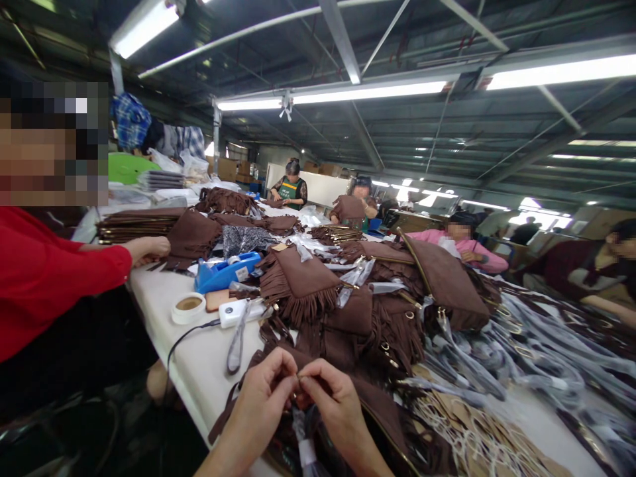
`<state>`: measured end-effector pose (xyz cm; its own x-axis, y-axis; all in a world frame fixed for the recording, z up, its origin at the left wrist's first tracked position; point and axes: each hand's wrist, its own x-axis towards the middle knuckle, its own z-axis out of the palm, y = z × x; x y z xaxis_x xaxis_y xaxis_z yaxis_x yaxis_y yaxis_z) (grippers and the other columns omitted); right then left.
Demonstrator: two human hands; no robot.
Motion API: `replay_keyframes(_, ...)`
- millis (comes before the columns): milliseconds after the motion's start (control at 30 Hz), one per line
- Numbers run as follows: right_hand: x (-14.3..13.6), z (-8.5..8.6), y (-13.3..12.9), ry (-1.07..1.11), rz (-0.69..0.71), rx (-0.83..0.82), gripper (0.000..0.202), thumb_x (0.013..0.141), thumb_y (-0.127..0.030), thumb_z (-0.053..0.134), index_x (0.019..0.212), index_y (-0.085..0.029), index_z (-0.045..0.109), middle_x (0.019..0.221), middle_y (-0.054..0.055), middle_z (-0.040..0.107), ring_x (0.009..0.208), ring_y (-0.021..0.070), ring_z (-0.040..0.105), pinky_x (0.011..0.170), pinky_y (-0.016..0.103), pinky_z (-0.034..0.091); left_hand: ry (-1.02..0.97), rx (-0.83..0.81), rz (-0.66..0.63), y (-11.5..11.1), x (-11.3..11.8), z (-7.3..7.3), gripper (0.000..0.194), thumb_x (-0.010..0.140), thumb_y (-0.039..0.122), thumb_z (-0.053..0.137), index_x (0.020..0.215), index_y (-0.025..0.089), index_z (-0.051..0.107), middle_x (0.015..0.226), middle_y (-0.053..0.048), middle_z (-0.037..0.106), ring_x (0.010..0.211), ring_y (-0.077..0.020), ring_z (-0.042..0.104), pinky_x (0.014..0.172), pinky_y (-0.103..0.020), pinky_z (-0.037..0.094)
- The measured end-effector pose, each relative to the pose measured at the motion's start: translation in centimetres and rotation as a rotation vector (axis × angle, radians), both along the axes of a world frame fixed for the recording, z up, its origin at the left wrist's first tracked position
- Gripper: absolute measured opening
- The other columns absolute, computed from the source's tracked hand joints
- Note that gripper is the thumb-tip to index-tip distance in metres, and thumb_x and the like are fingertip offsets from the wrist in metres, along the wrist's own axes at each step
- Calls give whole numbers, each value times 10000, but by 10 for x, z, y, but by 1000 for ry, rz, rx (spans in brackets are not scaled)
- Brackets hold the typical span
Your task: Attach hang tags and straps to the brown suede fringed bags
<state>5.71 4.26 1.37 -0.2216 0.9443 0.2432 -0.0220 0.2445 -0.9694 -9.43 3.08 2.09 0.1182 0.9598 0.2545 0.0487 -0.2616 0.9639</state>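
Observation:
Close in front of me, my left hand (262, 403) and my right hand (338, 405) meet fingertip to fingertip. Thumb and forefinger are pinched on each hand. What they hold between them is too small to make out. Just below the fingers hangs a grey strap wrapped in plastic (305, 450), with a white band around it. Under and beside my hands lies a brown bag (380, 414) with a gold zipper edge. Other brown fringed bags (303, 271) are heaped just beyond.
A blue tape dispenser (226, 270), a tape roll (188, 308) and a white power strip (241, 313) sit left on the table (171, 361). Plastic-wrapped straps (527, 371) and tan tags with white strings (477, 434) lie right. A person in a red sleeve (59, 265) reaches in; several others surround the table.

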Motion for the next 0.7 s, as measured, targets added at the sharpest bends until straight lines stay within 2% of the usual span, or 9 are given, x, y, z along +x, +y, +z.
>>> replay_keyframes(100, 1, -2, 1, -45, 2, 47, 171, 859, -324, 649, 764, -182, 661, 647, -11, 638, 588, 155, 611, 582, 250, 492, 21, 7, -38, -1, 0, 1, 73, 847, 180, 470, 821, 207, 532, 708, 31, 556, 649, -141, 541, 614, -237, 440)
replay_keyframes(367, 3, 0, 0, -274, -23, 293, 201, 892, -181, 545, 704, -191, 618, 673, -18, 588, 634, 136, 551, 606, 229, 413, 185, 84, 120, -5, 5, 7, 97, 799, 173, 451, 720, 228, 438, 658, 39, 464, 634, -155, 474, 604, -251, 377)
replay_keyframes(700, 1, 1, -1, -456, -65, 397, 217, 860, -59, 515, 748, -202, 635, 713, -8, 609, 665, 145, 563, 620, 232, 389, 354, 96, 205, -4, 14, 6, 179, 817, 122, 403, 680, 237, 395, 634, 32, 465, 620, -168, 483, 591, -259, 337)
